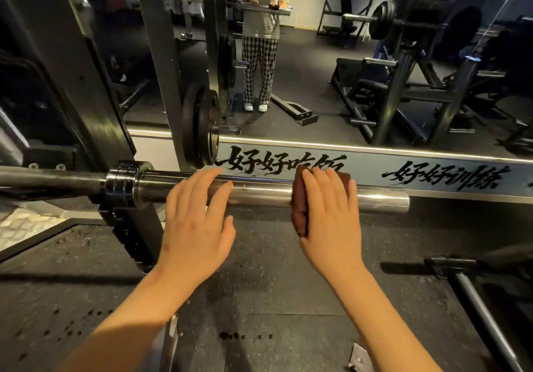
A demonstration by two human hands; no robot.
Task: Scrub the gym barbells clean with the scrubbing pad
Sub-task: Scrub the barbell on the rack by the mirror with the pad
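A pad is being pressed on a barbell by the right hand.
The barbell is lying level across the middle of the view, from 9 o'clock towards 3 o'clock, with its collar at 9 o'clock. The brown pad is being draped over the sleeve just right of centre and is being held down under the flat, nearly straight fingers of the right hand; the thumb is being hidden. The left hand is being kept open just left of centre, its straight fingertips being rested on the sleeve, apart from the pad. Black plates are being shown at 11 o'clock beside a mirror at 12 o'clock. A speckled floor is being seen at 6 o'clock.
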